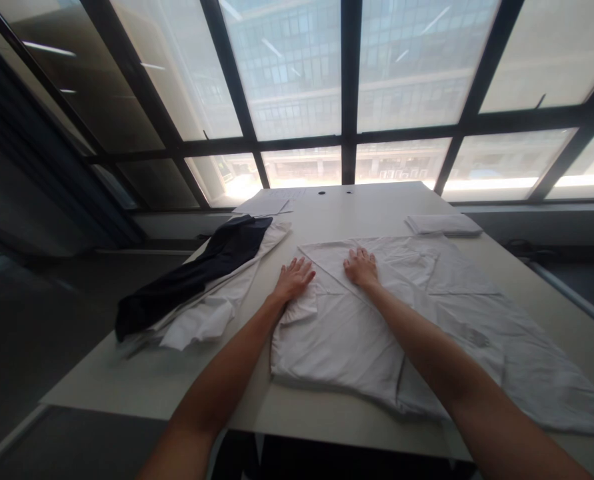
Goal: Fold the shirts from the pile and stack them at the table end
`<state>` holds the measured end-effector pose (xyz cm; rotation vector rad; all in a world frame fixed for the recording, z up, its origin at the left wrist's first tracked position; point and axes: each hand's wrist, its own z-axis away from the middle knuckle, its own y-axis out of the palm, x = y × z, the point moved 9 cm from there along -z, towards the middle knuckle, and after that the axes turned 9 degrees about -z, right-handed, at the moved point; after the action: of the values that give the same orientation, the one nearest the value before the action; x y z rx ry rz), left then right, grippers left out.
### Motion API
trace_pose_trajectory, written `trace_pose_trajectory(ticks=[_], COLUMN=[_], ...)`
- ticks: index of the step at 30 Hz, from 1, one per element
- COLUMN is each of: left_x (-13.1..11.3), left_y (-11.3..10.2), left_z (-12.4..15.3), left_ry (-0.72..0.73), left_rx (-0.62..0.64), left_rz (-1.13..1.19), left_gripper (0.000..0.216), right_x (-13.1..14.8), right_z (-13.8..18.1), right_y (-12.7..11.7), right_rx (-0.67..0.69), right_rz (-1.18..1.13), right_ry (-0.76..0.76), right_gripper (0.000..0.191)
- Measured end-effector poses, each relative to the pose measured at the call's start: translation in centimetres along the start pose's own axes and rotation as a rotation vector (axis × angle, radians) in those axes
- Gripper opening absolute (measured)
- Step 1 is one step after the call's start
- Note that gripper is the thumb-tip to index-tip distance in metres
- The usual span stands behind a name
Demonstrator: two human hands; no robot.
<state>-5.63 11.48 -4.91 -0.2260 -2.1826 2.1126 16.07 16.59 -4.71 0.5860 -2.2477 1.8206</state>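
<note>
A white garment [357, 327] lies spread on the pale table [141, 373], partly folded, with a flap turned in across its upper left. My left hand [293, 277] rests flat on the garment's left edge, fingers stretched out. My right hand [361, 267] lies flat on the folded flap a little to the right, fingers spread. Neither hand holds anything.
A dark navy garment [197, 277] lies over another white cloth [211, 313] at the table's left. A small folded white cloth [444, 225] sits at the far right. Papers [269, 202] lie at the far end, below large windows.
</note>
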Motion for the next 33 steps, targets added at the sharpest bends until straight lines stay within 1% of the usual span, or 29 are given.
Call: trace_pose_trajectory(ticks=[2,3,4,8,11,13,15,16,18,21,24,33], left_x=[1.0,1.5,1.8,2.3,2.3,1.8,0.4,-0.5,-2.3,-4.0,-4.3,-3.7], left_y=[-0.3,-0.3,-0.2,0.6,0.4,-0.1,-0.4,-0.3,0.2,0.6,0.4,0.4], left_z=[0.1,0.1,0.1,0.1,0.2,0.5,0.8,1.1,1.7,2.4,2.6,1.9], left_ry=[-0.073,-0.099,-0.113,-0.109,-0.130,-0.112,-0.032,0.028,0.143,0.226,0.218,0.190], left_rx=[-0.055,-0.062,-0.050,0.062,0.063,0.005,-0.054,-0.058,-0.026,-0.006,-0.014,0.006], left_rz=[0.021,0.020,0.008,-0.065,-0.088,-0.120,-0.164,-0.180,-0.189,-0.184,-0.178,-0.143], left_gripper=[0.058,0.058,0.058,0.063,0.065,0.066,0.064,0.062,0.059,0.058,0.061,0.062], right_x=[0.0,-0.1,-0.1,-0.1,-0.1,-0.2,-0.2,-0.3,-0.2,-0.2,-0.1,-0.2], right_z=[0.0,0.0,-0.1,-0.1,-0.1,-0.2,-0.2,-0.2,-0.3,-0.3,-0.2,-0.3], right_y=[0.0,0.1,0.1,0.2,0.3,0.4,0.5,0.5,0.5,0.4,0.3,0.4], right_rx=[-0.003,-0.003,-0.003,-0.005,-0.001,0.007,0.012,0.012,0.007,-0.005,-0.012,-0.004], right_rz=[-0.005,-0.006,-0.006,-0.009,-0.012,-0.012,-0.012,-0.011,-0.010,-0.010,-0.012,-0.002], right_ry=[0.002,0.004,0.005,0.004,0.005,0.008,0.011,0.010,0.007,0.002,-0.001,0.004], right_gripper=[0.054,0.054,0.054,0.053,0.054,0.054,0.055,0.055,0.055,0.054,0.053,0.054])
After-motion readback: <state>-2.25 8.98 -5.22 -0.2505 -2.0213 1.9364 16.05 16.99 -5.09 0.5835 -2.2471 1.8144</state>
